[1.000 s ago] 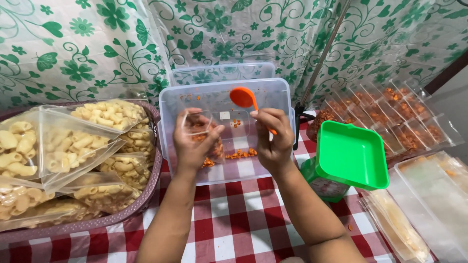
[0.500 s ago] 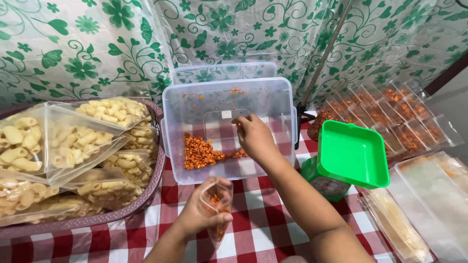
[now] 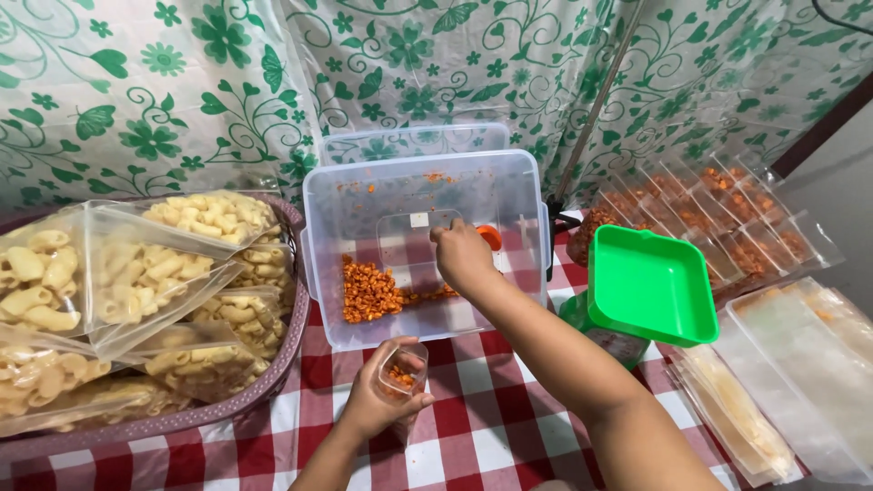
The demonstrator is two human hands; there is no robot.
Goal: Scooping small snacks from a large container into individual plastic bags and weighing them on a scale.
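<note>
My left hand (image 3: 371, 402) holds a small clear plastic bag (image 3: 401, 370) open, with a few orange macaroni pieces in it, just in front of the clear plastic tub (image 3: 318, 273). My right hand (image 3: 461, 256) reaches into the tub and grips an orange scoop (image 3: 490, 236), whose bowl shows just past my fingers. A heap of orange spiced macaroni (image 3: 369, 289) lies in the tub's front left corner, to the left of my right hand.
A purple basket (image 3: 293, 345) at left holds several clear bags of pale macaroni (image 3: 118, 273). A green square scale tray (image 3: 647, 285) stands right of the tub. Filled orange snack bags (image 3: 727, 232) and flat clear bags (image 3: 800, 373) lie at right. A red checked cloth (image 3: 491, 427) covers the table.
My left hand drew back from the tub toward me with the small bag. My right hand lowered the orange scoop from above the tub down into it.
</note>
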